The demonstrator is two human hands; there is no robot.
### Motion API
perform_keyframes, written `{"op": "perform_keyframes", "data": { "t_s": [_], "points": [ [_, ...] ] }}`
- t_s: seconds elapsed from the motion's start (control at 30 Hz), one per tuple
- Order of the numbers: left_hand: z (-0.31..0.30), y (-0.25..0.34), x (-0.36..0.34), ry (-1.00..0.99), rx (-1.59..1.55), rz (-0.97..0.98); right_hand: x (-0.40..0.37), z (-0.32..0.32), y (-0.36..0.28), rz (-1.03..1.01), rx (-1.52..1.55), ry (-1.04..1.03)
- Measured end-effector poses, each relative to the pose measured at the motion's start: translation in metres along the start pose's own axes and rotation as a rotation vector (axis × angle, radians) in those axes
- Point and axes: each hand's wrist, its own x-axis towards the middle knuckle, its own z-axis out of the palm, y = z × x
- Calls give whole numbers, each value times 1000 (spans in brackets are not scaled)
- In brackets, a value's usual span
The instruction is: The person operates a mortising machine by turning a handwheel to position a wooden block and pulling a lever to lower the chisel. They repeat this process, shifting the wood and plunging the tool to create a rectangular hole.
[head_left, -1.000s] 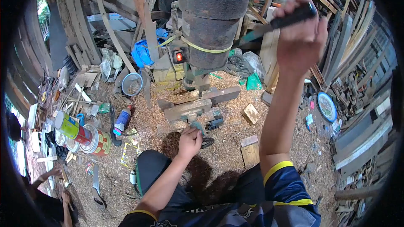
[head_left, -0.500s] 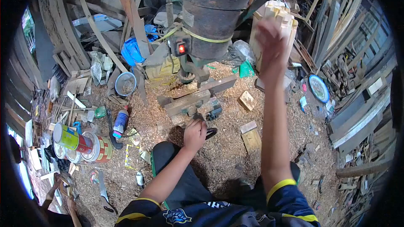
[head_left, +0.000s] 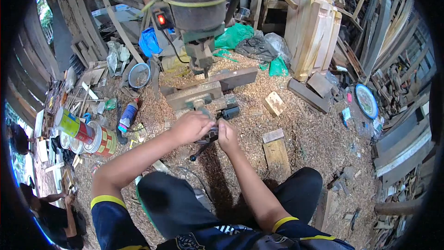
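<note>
Both my hands are at the dark handwheel (head_left: 210, 135) on the near side of the machine's vise. My left hand (head_left: 192, 126) curls over its left side and my right hand (head_left: 227, 136) closes on its right side. A short lever with a black knob (head_left: 193, 158) points down below them. Beyond, wooden jaw blocks (head_left: 194, 96) and a long dark board (head_left: 236, 78) lie under the drill bit (head_left: 206, 71). The drill head (head_left: 196, 18) hangs above, with a lit red switch (head_left: 161, 19).
Pale cut timbers (head_left: 311, 32) stand at the back right. A block with holes (head_left: 274, 103) and a wooden piece (head_left: 276, 157) lie on shavings. Paint cans (head_left: 99, 140) and a bottle (head_left: 128, 116) are left. Another person (head_left: 55, 215) works at the lower left.
My right hand has come down from the upper right to the handwheel, beside my left hand. The camera view has shifted, and the drill head now appears higher and further left.
</note>
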Motion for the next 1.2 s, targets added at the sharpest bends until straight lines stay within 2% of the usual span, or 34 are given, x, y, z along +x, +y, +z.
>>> {"op": "perform_keyframes", "data": {
  "t_s": [0.13,0.23,0.27,0.37,0.4,0.5,0.57,0.63,0.67,0.73,0.77,0.83,0.87,0.93,1.0,1.07,1.2],
  "points": [
    [13,2,-4,116,9,-13,-9,6,23,-12,118,-91],
    [20,6,-6,218,-5,-62,-13,17,13,-130,159,97],
    [22,6,-6,242,2,-66,-13,15,13,-127,160,97],
    [24,8,-8,292,48,-65,-14,10,15,-34,347,-35],
    [25,10,-9,321,88,-57,-17,10,15,-31,344,-39],
    [28,18,-12,382,147,-140,-18,15,12,141,583,-11],
    [32,23,-17,424,181,-186,-18,13,7,164,598,-22],
    [44,35,-30,649,94,-278,-18,8,11,212,590,-51],
    [57,38,-41,640,86,-282,-21,8,13,224,589,-46],
    [87,32,-66,936,0,-306,-21,15,15,160,530,-32],
    [103,28,-75,930,1,-308,-22,14,17,198,570,-67],
    [132,21,-90,1000,-92,-435,-24,15,16,187,533,-40],
    [143,18,-96,990,-95,-437,-23,15,14,166,493,-16],
    [161,11,-104,796,-204,-506,-23,11,11,208,503,-43],
    [188,-4,-107,734,-146,-496,-21,8,8,196,462,-72],
    [209,-17,-112,495,-54,-472,-21,8,12,208,491,-77],
    [202,-14,-104,511,-71,-444,-21,6,16,239,549,-127]
  ]
}}
